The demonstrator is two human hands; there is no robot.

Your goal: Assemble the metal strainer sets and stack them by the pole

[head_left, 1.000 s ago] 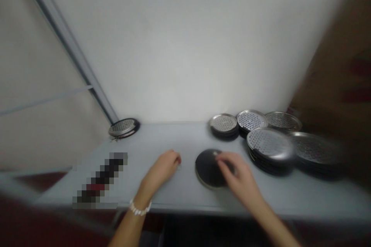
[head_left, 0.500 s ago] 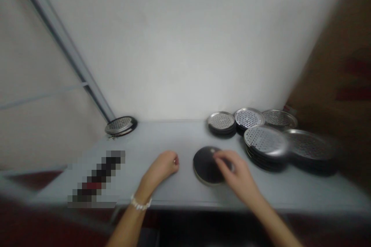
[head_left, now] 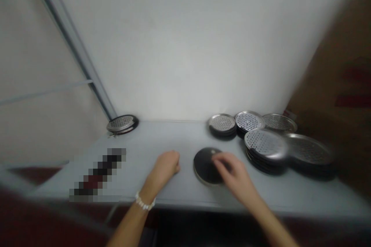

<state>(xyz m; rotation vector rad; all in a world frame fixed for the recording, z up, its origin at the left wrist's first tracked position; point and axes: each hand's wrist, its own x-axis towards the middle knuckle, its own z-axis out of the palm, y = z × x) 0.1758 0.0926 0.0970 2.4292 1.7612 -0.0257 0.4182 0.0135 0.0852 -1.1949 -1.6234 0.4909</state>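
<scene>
A dark round disc with a thin metal rim (head_left: 203, 166) lies flat on the pale grey table (head_left: 185, 139), and my right hand (head_left: 233, 175) rests on it with curled fingers over its right part. To its left, my left hand (head_left: 165, 166) sits curled on the tabletop, touching nothing visible apart from the table. A beaded bracelet (head_left: 145, 202) circles my left wrist. Right of the disc stand stacks of perforated metal trays (head_left: 265, 148), out of reach of neither hand's fingertips by contact: neither hand touches them.
A single perforated tray (head_left: 121, 124) sits in the far left corner. A pixelated, unreadable object (head_left: 97, 173) lies at the table's left. A brown cardboard surface (head_left: 327, 85) rises at the right, and a white wall (head_left: 185, 46) stands behind the table.
The view has shifted slightly. My right hand has shifted a little on the disc, and my left hand stays in nearly the same place.
</scene>
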